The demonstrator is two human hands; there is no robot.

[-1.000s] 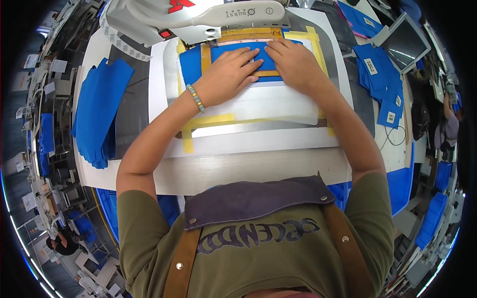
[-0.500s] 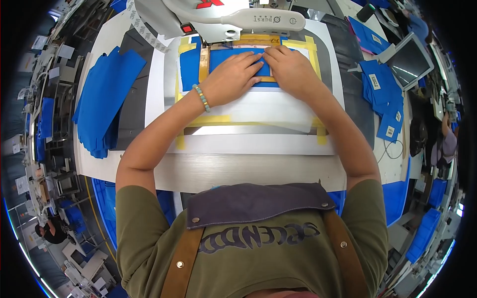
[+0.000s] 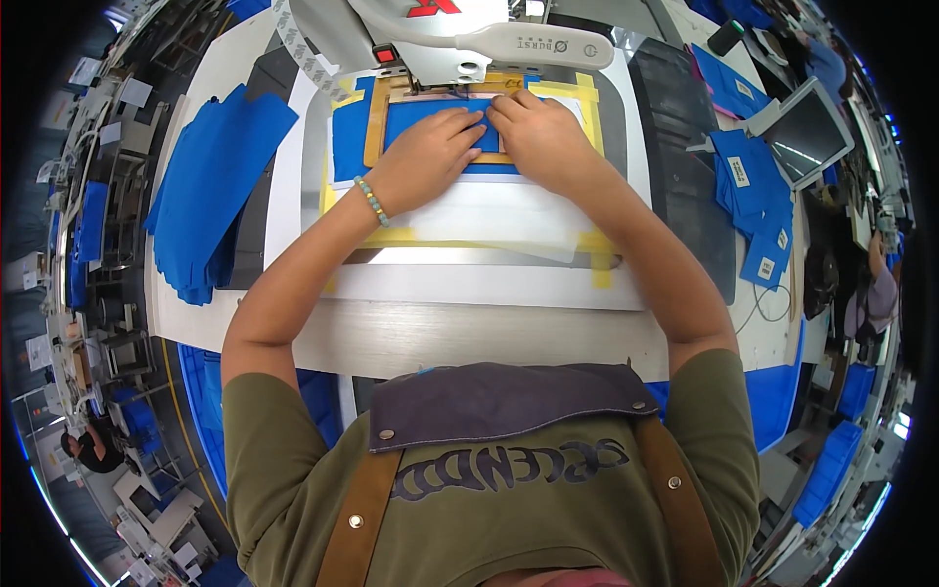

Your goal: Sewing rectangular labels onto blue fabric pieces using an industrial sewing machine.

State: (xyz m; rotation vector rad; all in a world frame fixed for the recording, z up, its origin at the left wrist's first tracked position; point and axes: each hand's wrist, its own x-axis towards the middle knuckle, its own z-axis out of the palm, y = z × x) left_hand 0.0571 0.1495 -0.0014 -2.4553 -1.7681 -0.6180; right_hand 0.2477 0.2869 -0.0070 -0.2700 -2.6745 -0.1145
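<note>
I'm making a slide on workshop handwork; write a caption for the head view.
Left hand and right hand rest on blue cloth with a brown frame, before a sewing machine.

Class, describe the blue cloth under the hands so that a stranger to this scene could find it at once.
Start at the white machine, top centre. Just below its head is a tan frame; the blue cloth shows inside it, partly under the left hand and right hand. Unlike the blue stack at left and the white-labelled blue pieces at right, it alone is at the frame.
</note>
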